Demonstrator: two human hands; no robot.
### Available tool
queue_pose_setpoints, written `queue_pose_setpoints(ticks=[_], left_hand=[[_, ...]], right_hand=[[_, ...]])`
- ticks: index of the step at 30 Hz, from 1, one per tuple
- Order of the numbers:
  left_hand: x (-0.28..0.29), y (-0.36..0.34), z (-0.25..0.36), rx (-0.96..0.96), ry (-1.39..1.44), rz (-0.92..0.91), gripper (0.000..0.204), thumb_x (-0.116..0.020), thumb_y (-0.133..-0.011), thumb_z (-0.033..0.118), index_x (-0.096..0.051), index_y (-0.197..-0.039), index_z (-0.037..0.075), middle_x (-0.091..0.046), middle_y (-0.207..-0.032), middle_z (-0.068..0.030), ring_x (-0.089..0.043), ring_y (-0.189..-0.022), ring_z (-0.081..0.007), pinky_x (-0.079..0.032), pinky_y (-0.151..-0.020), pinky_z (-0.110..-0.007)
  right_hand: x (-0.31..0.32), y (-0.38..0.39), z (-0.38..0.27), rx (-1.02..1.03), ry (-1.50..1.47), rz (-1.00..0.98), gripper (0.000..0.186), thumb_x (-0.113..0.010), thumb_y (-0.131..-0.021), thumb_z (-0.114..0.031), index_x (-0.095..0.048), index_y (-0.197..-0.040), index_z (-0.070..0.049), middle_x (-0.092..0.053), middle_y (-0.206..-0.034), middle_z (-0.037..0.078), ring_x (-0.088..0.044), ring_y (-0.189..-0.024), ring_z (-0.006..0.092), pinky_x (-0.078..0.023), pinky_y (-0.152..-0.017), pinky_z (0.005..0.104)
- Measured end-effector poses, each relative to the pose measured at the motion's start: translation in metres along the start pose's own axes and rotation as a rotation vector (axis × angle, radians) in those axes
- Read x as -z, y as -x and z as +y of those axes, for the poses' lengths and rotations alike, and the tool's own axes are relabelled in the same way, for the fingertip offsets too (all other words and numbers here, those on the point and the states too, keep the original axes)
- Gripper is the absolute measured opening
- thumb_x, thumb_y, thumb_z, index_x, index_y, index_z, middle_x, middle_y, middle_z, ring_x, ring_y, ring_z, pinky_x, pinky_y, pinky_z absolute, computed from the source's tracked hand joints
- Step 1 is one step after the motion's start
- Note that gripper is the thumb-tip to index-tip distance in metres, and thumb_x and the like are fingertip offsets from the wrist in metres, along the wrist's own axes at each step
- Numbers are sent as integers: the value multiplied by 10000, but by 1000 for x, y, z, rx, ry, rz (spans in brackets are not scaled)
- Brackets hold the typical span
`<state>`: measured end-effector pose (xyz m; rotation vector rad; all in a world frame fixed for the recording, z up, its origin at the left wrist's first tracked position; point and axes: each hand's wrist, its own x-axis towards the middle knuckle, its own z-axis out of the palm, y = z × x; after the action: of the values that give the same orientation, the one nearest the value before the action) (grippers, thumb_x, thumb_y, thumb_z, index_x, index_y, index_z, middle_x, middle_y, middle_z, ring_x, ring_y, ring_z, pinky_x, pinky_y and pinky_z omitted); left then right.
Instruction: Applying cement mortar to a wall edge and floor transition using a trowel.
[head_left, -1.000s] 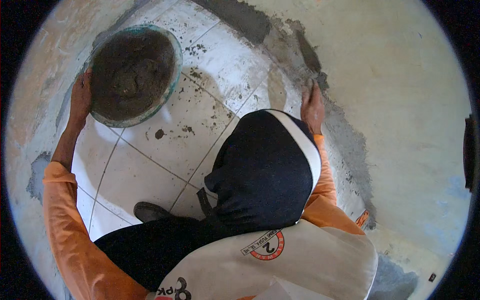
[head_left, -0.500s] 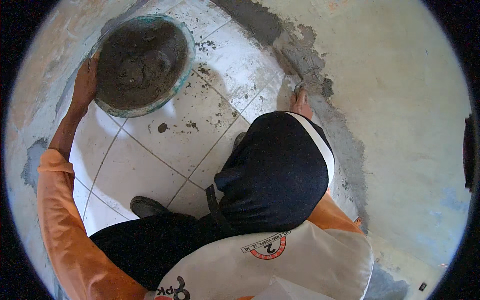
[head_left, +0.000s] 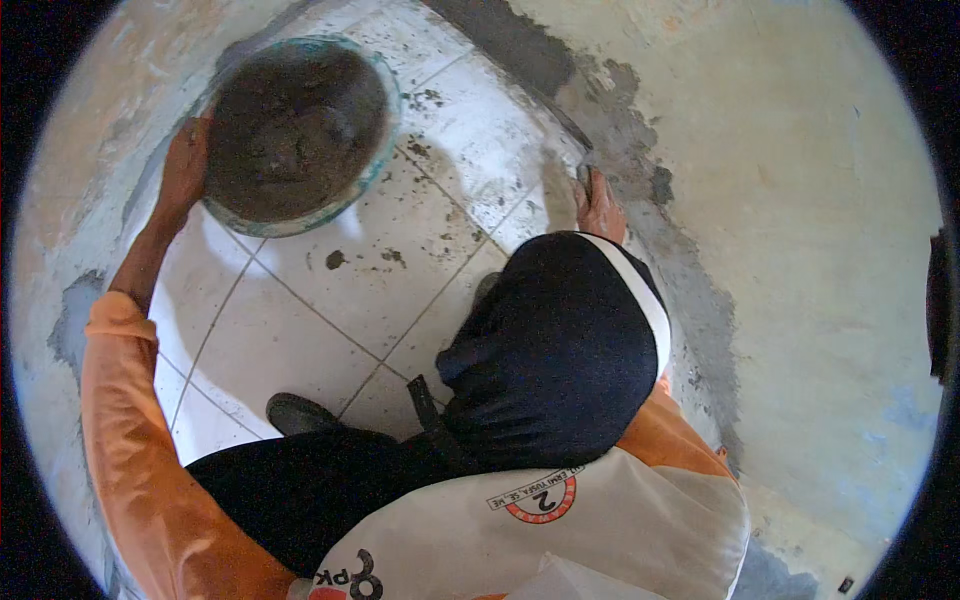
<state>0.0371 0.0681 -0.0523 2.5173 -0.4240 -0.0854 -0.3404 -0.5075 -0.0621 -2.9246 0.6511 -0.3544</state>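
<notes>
My left hand (head_left: 183, 170) grips the left rim of a round, green-edged basin (head_left: 389, 140), which holds dark grey wet mortar (head_left: 285, 140). My right hand (head_left: 600, 208) is beside the patched strip at the foot of the right wall, just beyond my knee (head_left: 555, 330); its fingers are closed around a dark, narrow item that I cannot make out. Dark clumps of mortar (head_left: 334, 260) are spattered on the white tiles between the basin and my knee.
White floor tiles (head_left: 300, 330) run between a rough left wall (head_left: 70, 230) and a cream right wall (head_left: 800, 200) with a grey mortar band (head_left: 690, 280). My boot (head_left: 305, 415) rests on the tiles. A dark object (head_left: 935, 305) shows at the far right edge.
The basin and my left hand have shifted toward the upper right in the picture. My right hand has drawn back and left, partly behind my knee, which now appears farther right.
</notes>
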Motion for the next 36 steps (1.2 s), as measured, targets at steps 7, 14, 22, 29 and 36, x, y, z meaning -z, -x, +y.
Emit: queue_pose_setpoints(ticks=[7,14,22,29,36], left_hand=[[-2,19,82,150,221,14,679,-536,-1034,609,-618,-1146,-56,-669,-1114,-304,-651,-1045,-434,-480,-926,-493],[6,56,103,138,254,61,583,-556,-1045,514,-607,-1108,-63,-653,-1008,-311,-642,-965,-447,-473,-887,-506],[11,60,158,21,257,53,628,-534,-1049,537,-600,-1279,-44,-690,-1076,-330,-689,-1015,-473,-499,-886,-531],[8,51,190,-113,261,44,587,-498,-1070,539,-638,-1218,-12,-697,-885,-307,-695,-880,-503,-512,-827,-544],[0,61,192,-86,232,108,488,-540,-1078,446,-607,-1221,-16,-689,-889,-345,-689,-891,-539,-504,-792,-578]], right_hand=[[9,22,27,-413,-144,-226,439,-636,-1014,-376,-601,-1332,-75,-721,-1161,281,-690,-1067,475,-547,-860,521],[38,30,-3,-243,-167,-198,433,-649,-1014,-361,-602,-1345,-87,-721,-1171,274,-696,-1063,464,-551,-867,503],[103,18,-65,-114,-377,-1,423,-683,-1011,-334,-611,-1370,-122,-724,-1180,251,-711,-1040,437,-555,-884,457],[108,-79,-216,595,73,-174,422,-632,-1004,-238,-568,-1410,-145,-668,-1059,153,-698,-981,372,-581,-781,459],[59,-43,-228,1016,72,-97,509,-590,-962,-122,-530,-1460,-35,-604,-1018,82,-667,-901,248,-575,-753,393]])
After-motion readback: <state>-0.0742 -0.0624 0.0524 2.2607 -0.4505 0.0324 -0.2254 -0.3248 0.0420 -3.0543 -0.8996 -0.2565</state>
